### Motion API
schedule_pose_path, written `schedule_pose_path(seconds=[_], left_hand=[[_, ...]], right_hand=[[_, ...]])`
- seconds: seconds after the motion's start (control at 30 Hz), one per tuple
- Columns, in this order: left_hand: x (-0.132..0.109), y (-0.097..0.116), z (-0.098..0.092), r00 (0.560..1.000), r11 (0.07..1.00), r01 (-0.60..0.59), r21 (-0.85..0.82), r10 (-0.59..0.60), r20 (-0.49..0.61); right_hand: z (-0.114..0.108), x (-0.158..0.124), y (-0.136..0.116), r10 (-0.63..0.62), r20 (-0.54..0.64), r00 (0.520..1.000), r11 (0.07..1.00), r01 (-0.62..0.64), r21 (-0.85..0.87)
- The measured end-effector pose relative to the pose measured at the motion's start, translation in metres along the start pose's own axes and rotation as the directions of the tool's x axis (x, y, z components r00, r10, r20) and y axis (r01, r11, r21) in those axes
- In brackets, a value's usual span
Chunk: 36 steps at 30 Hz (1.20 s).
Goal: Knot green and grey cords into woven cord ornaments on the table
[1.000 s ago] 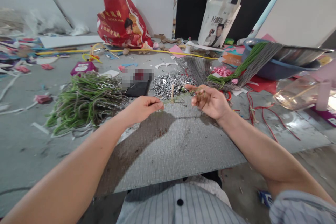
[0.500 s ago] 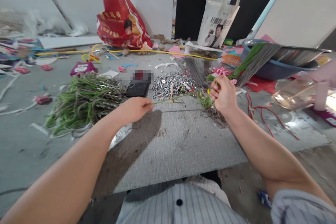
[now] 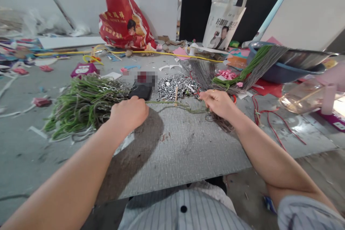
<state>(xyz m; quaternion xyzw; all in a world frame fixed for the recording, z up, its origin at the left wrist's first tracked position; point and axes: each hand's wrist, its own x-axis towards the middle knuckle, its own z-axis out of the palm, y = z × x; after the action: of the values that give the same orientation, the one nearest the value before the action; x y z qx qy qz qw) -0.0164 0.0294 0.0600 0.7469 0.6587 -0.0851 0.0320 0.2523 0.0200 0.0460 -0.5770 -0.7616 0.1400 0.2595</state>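
Left hand and right hand each pinch, grip clenched, an end of the thin green wire strand stretched over the grey textured board; pulled too hard, it could slip free or snag the upright wooden peg.

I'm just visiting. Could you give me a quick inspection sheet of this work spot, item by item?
Surface: grey textured board lying on a dusty floor.
Job's things: one green wire stretched between both hands; heap of metal nuts; upright wooden stick; pile of green wires at left.
Clutter: black phone, paper scraps, pink bits.
Hands: left hand fisted on the wire; right hand pinching its other end.
Cables: red cords loose at right.
Surroundings: red bag, white tote, blue basin holding wire bundles.
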Motion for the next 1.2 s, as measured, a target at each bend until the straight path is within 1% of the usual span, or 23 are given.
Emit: schedule_pose_path(seconds=[0.07,0.13,0.2,0.27,0.33,0.37,0.4,0.47,0.53,0.6,0.63,0.7,0.73,0.77,0.83,0.87,0.9,0.97,1.03,1.07,1.13,1.17,1.2], left_hand=[[-0.002,0.002,-0.001,0.999,1.0,0.01,0.011,-0.01,-0.034],[-0.002,0.004,-0.002,1.0,1.0,0.011,0.019,-0.01,-0.019],[-0.002,0.005,-0.003,1.0,1.0,0.01,0.02,-0.01,0.0],[-0.003,0.006,-0.003,0.999,1.0,0.016,0.005,-0.016,-0.035],[-0.005,0.009,-0.003,0.99,1.0,0.013,-0.027,-0.017,-0.142],[-0.007,0.011,-0.002,0.979,0.999,0.0,-0.047,-0.01,-0.204],[-0.008,0.013,-0.001,0.965,0.998,-0.024,-0.066,0.005,-0.263],[-0.012,0.017,0.001,0.936,0.993,-0.076,-0.093,0.038,-0.35],[-0.014,0.021,0.002,0.921,0.988,-0.117,-0.103,0.07,-0.384],[-0.014,0.023,0.004,0.936,0.988,-0.124,-0.094,0.085,-0.342],[-0.014,0.023,0.005,0.952,0.99,-0.108,-0.086,0.078,-0.295],[-0.012,0.022,0.007,0.978,0.996,-0.06,-0.068,0.045,-0.205],[-0.01,0.021,0.009,0.981,0.997,-0.048,-0.054,0.037,-0.188],[-0.009,0.02,0.011,0.979,0.998,-0.053,-0.041,0.044,-0.2],[-0.006,0.016,0.015,0.947,0.991,-0.131,-0.003,0.124,-0.295],[-0.004,0.014,0.017,0.916,0.984,-0.177,0.01,0.169,-0.364],[-0.002,0.012,0.018,0.877,0.97,-0.242,0.019,0.227,-0.424],[0.0,0.009,0.021,0.782,0.926,-0.377,0.014,0.326,-0.532],[0.002,0.009,0.023,0.696,0.875,-0.483,-0.027,0.364,-0.619],[0.002,0.011,0.023,0.663,0.848,-0.527,-0.058,0.367,-0.653],[0.001,0.016,0.026,0.623,0.787,-0.604,-0.129,0.365,-0.691],[0.0,0.019,0.027,0.615,0.748,-0.643,-0.164,0.378,-0.691],[-0.001,0.023,0.028,0.623,0.715,-0.669,-0.203,0.392,-0.677]], right_hand=[[-0.007,0.002,0.004,-0.035,-0.101,0.994,0.993,0.023,-0.117],[-0.013,0.003,0.007,-0.023,-0.101,0.995,0.968,-0.003,-0.251],[-0.017,0.004,0.011,0.02,-0.006,1.0,0.935,-0.021,-0.354],[-0.022,0.004,0.014,-0.008,0.166,0.986,0.919,0.073,-0.388],[-0.026,0.003,0.016,-0.109,0.341,0.934,0.9,0.238,-0.364],[-0.027,0.002,0.017,-0.151,0.4,0.904,0.883,0.305,-0.357],[-0.028,0.001,0.017,-0.166,0.438,0.884,0.863,0.345,-0.37],[-0.027,0.0,0.018,-0.117,0.462,0.879,0.824,0.346,-0.449],[-0.025,0.0,0.019,-0.046,0.443,0.895,0.794,0.302,-0.528],[-0.022,0.002,0.02,-0.045,0.392,0.919,0.799,0.269,-0.538],[-0.021,0.003,0.02,-0.08,0.355,0.931,0.82,0.264,-0.508],[-0.019,0.005,0.019,-0.185,0.256,0.949,0.884,0.274,-0.378],[-0.018,0.005,0.018,-0.231,0.186,0.955,0.917,0.278,-0.286],[-0.016,0.005,0.016,-0.261,0.109,0.959,0.943,0.277,-0.182],[-0.012,0.003,0.013,-0.244,-0.027,0.969,0.969,0.245,0.025],[-0.009,0.002,0.011,-0.203,-0.067,0.977,0.971,0.21,0.115],[-0.005,0.001,0.01,-0.149,-0.081,0.986,0.969,0.162,0.188],[0.003,-0.001,0.006,-0.059,-0.079,0.995,0.945,0.081,0.316],[0.013,-0.002,0.003,-0.025,-0.069,0.997,0.898,0.052,0.436],[0.018,-0.003,0.002,-0.021,-0.071,0.997,0.88,0.052,0.473],[0.029,-0.005,-0.002,-0.041,-0.076,0.996,0.881,0.071,0.468],[0.034,-0.007,-0.005,-0.082,-0.098,0.992,0.887,0.118,0.446],[0.039,-0.01,-0.008,-0.129,-0.143,0.981,0.894,0.177,0.412]])
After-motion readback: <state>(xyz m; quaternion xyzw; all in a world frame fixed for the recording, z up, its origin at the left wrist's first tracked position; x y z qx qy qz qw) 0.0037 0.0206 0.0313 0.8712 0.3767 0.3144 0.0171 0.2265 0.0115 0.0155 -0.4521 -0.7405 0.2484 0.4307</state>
